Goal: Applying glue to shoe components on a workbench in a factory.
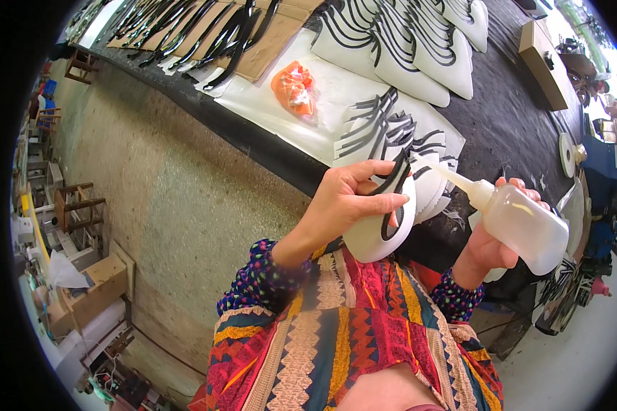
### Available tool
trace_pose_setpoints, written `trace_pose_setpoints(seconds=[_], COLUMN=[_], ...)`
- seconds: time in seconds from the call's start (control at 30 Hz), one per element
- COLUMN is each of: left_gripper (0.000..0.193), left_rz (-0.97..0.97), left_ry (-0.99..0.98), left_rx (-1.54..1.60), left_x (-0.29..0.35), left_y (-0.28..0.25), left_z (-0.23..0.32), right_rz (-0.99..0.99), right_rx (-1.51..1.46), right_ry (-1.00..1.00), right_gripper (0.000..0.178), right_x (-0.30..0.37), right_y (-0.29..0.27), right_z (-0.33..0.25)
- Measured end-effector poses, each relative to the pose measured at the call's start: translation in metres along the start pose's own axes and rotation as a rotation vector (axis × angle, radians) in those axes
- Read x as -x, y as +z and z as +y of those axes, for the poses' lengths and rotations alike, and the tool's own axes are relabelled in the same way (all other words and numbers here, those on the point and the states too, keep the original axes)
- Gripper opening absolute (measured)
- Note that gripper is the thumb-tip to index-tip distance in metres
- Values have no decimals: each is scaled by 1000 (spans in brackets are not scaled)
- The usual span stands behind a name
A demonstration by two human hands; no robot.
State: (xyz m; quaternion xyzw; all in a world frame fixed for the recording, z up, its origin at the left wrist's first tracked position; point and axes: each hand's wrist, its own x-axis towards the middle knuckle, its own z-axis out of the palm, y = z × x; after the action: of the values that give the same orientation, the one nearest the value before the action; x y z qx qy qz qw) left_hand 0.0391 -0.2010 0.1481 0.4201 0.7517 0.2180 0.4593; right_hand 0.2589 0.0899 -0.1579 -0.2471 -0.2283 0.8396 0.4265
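Note:
Between the fingers and thumb of my left hand [346,198] is a white curved panel with black edging [371,241], held tilted over the table's near edge. A narrow black end of it stands up past my fingertips. My right hand [488,248] grips a translucent squeeze bottle [530,229] lying almost on its side. Its tapered nozzle [452,178] points left toward the black end of the panel; whether it touches cannot be told. Just beyond my hands lies an overlapping row of similar white pieces with black strips [363,130].
Larger white panels with black edging [421,65] are spread farther back. Glossy black strips [236,44] lie on cardboard [281,34] at the far left. An orange-and-white bundle [295,88] rests on white sheeting. A cardboard box [545,65] stands at right. Wooden stools [79,205] stand on the floor.

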Motion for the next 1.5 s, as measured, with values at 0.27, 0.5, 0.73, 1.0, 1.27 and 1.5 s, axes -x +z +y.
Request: trace_pose_setpoints(seconds=[0.27, 0.5, 0.73, 1.0, 1.27, 1.5], left_gripper=[44, 53, 38, 37, 39, 45], left_rz=[556, 597, 666, 704, 672, 530], left_ry=[63, -30, -23, -99, -131, -22], left_rx=[-21, -314, -272, -128, -118, 585], left_x=[-139, -124, -124, -125, -120, -171], left_y=[146, 142, 130, 110, 94, 79], left_z=[-109, -116, -136, -139, -145, -123], right_rz=[15, 70, 47, 49, 70, 29], right_rx=[-49, -53, -80, -99, -122, -7], right_ry=[21, 40, 35, 22, -6, -217], right_gripper=[61, 66, 61, 62, 62, 63], right_x=[11, 26, 20, 20, 23, 0], right_y=[1, 6, 11, 20, 21, 21], right_z=[8, 24, 33, 41, 49, -7])
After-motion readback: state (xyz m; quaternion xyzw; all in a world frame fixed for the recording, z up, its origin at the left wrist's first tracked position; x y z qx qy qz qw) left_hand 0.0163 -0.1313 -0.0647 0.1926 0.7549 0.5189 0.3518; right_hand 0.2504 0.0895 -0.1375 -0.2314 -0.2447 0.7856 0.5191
